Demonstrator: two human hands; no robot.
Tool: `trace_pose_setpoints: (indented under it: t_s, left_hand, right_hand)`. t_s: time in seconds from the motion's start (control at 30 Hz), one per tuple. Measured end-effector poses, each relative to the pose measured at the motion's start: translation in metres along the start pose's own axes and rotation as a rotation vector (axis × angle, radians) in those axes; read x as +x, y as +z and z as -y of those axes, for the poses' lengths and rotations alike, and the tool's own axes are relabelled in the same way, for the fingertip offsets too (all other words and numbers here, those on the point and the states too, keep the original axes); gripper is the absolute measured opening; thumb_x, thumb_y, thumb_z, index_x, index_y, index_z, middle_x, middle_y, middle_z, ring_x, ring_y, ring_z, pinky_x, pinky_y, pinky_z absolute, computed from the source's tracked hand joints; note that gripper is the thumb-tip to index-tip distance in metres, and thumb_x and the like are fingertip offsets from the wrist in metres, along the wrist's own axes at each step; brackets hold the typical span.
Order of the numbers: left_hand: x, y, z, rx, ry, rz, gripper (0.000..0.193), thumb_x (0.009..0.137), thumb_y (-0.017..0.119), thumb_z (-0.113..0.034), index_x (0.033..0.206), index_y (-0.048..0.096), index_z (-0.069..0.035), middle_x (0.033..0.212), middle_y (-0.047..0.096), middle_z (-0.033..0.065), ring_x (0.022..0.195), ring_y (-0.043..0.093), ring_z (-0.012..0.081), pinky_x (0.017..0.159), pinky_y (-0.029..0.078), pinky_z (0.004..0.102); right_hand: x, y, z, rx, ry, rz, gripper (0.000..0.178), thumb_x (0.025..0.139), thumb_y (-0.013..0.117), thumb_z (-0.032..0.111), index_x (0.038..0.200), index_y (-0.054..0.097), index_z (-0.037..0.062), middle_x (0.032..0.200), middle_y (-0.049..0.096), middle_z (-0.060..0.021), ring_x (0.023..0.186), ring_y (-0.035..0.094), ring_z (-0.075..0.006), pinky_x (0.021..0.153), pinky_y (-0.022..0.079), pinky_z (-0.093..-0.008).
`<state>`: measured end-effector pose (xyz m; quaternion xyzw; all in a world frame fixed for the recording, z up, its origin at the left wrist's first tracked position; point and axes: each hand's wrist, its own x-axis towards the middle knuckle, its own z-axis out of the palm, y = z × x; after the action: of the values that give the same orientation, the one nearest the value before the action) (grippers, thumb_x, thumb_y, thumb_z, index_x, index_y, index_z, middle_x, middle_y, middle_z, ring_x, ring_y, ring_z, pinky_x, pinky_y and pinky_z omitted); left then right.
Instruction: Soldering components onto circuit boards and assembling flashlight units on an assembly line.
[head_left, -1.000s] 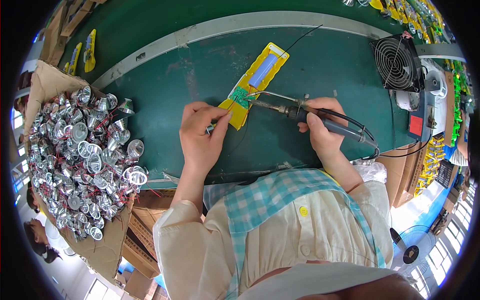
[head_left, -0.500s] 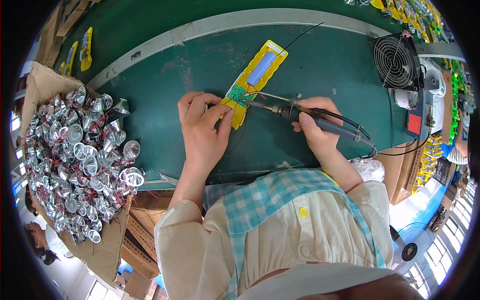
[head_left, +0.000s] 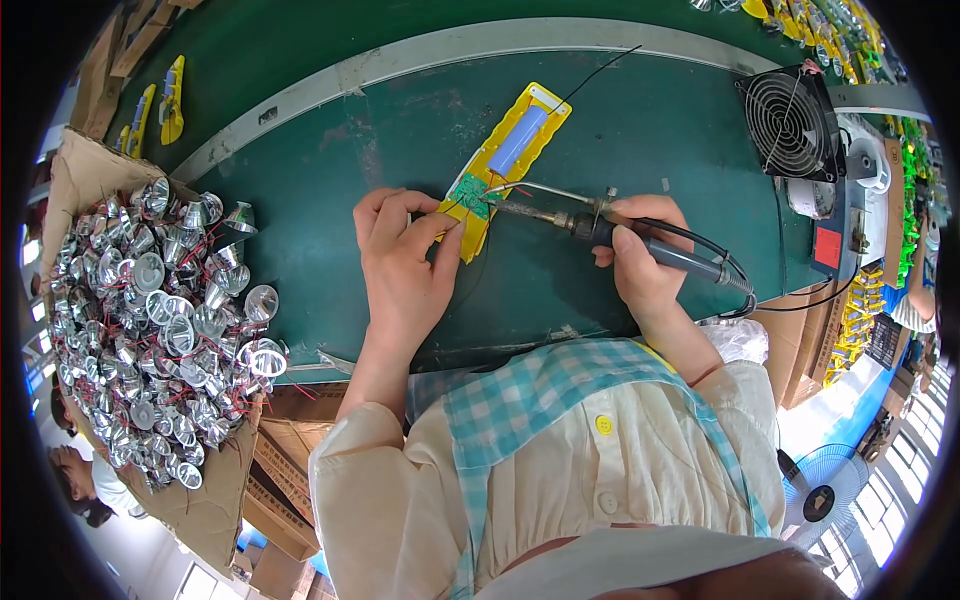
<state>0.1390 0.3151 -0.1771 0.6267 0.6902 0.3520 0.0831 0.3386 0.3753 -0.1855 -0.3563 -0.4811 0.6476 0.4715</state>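
A scuffed dark green worktop [head_left: 330, 230] spreads beneath the hands. The right hand [head_left: 650, 265] closes round a grey-and-black soldering iron [head_left: 680, 259]. The left hand [head_left: 405, 258] has bent fingers, thumb and forefinger nearly meeting at the near end of an elongated yellow plastic casing [head_left: 476, 236]; whether they pinch it or a wire, I cannot tell. The open-faced casing lies on the worktop, its long axis diagonal, the far end pointing away and rightward. Along that axis sits a lavender-blue cylindrical battery [head_left: 519, 140], then, nearer the person, a small green circuit board [head_left: 468, 193] beside the iron's tip.
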Motion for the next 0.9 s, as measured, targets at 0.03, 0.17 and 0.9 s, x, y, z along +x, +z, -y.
trace_pose_setpoints:
  t_s: [0.03,0.17,0.9]
  left_hand:
    - [0.0,0.001,0.0,0.002,-0.003,0.001,0.009,0.058,0.061,0.0,0.065,0.056,-0.004,0.078,0.049,0.0055,0.084,0.042,0.0256,0.069,0.036,0.0329]
    - [-0.003,0.0,0.001,0.005,-0.029,-0.007,0.007,0.058,0.061,0.0,0.062,0.056,-0.004,0.078,0.049,0.0052,0.084,0.042,0.0255,0.069,0.036,0.0327]
    - [0.26,0.154,-0.053,0.329,-0.162,0.044,0.044,0.053,0.061,-0.033,0.079,0.051,0.001,0.083,0.053,0.0153,0.08,0.052,0.0285,0.068,0.044,0.037]
  right_hand:
    - [0.001,0.0,0.001,0.01,-0.024,0.002,0.018,0.069,0.054,0.001,0.086,0.049,0.0004,0.072,0.053,-0.0083,0.055,0.053,-0.0099,0.049,0.046,-0.0196]
    - [0.0,-0.002,-0.002,0.048,-0.074,0.028,0.018,0.068,0.054,0.002,0.085,0.049,0.0006,0.07,0.053,-0.0086,0.053,0.053,-0.0103,0.047,0.046,-0.0192]
    - [0.021,-0.064,0.031,0.439,-0.458,-0.35,0.02,0.072,0.054,0.008,0.087,0.045,0.0006,0.072,0.05,-0.0095,0.047,0.05,-0.0124,0.039,0.042,-0.0207]
